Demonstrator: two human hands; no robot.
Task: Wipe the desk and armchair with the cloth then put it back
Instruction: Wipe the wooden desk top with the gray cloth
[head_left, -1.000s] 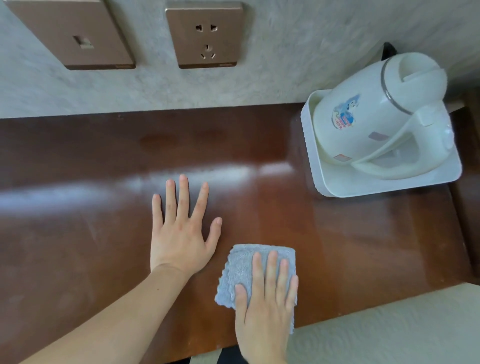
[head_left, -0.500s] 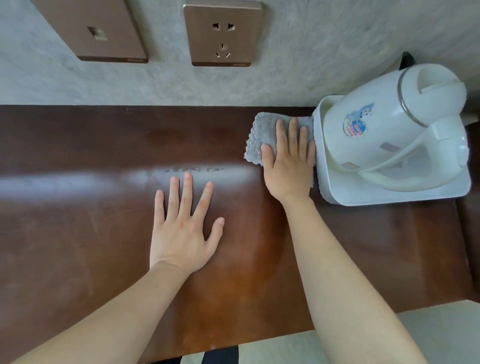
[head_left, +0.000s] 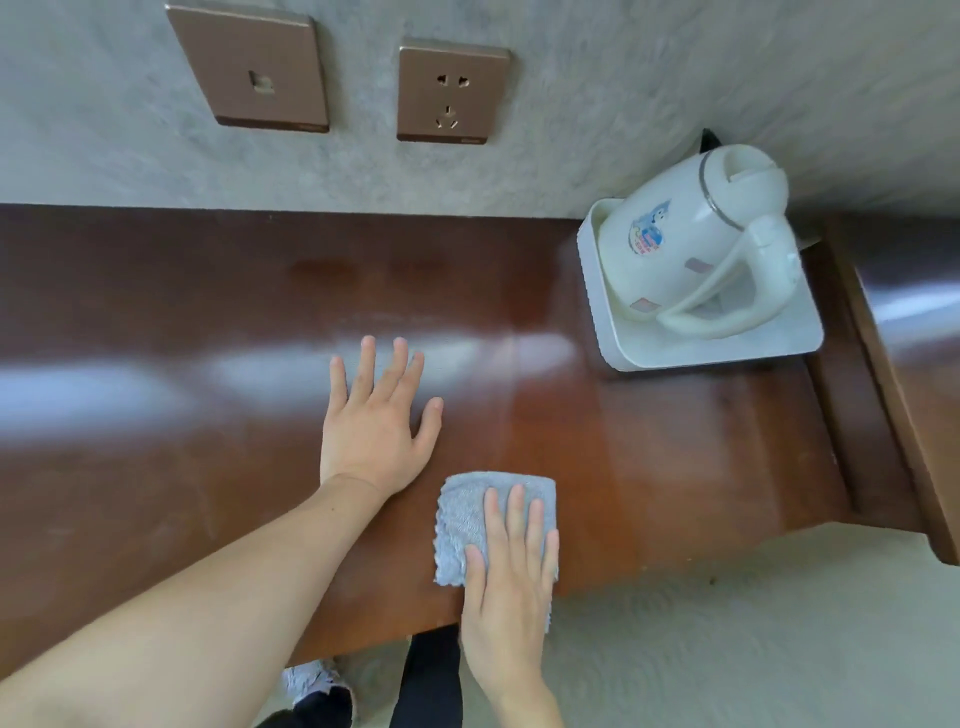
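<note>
The right hand (head_left: 511, 592) lies flat, palm down, on a folded grey microfibre cloth (head_left: 470, 514), its fingers (head_left: 514, 512) straight and held together, pressing the cloth onto the dark brown wooden surface (head_left: 649, 457) rather than gripping it. The cloth sits at the near edge of the surface, its left and far parts showing beyond the fingers, its near right corner hanging a little over the edge. The left hand (head_left: 376, 426) rests just beyond and to the left of the cloth, apart from it, palm down on bare wood with its fingers (head_left: 366, 364) spread wide and holding nothing. Well beyond the right fingers and off to their right, a white electric kettle (head_left: 691, 244) stands in a white tray (head_left: 701, 351) against the grey wall (head_left: 623, 104). On that wall, far past the left fingers, are two bronze plates: a power socket (head_left: 452, 91) and, to its left, a data port plate (head_left: 252, 78). Below the near edge of the surface, pale carpet (head_left: 727, 649) shows, along with a dark trouser leg (head_left: 431, 680) and a shoe (head_left: 317, 691).
</note>
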